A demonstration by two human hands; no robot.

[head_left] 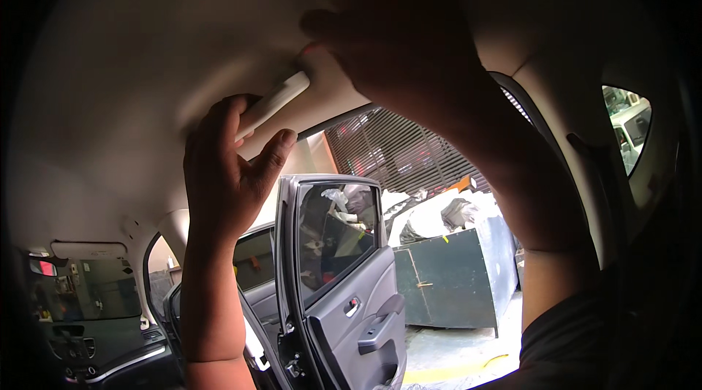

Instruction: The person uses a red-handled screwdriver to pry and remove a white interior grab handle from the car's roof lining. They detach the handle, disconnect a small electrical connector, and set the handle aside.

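Note:
A light beige grab handle (pixel 276 103) is fixed along the roof edge above the open rear doorway. My left hand (pixel 227 163) is raised to it, fingers wrapped behind its front part and thumb sticking out to the right. Dark with shadow, my right hand (pixel 395 28) is up by the headliner (pixel 131 61), just past the handle's rear end. Its fingers look bent and apart, with nothing visible in them. A small red spot (pixel 310 47) shows below the fingertips; what it is I cannot make out.
The rear car door (pixel 351 295) stands swung open. Outside are a dark green box (pixel 446 280) with plastic-wrapped things (pixel 439 214) on top, and a slatted shutter (pixel 395 148). A sun visor (pixel 89 249) and dashboard (pixel 110 361) lie at the front left. A pillar (pixel 563 126) rises at right.

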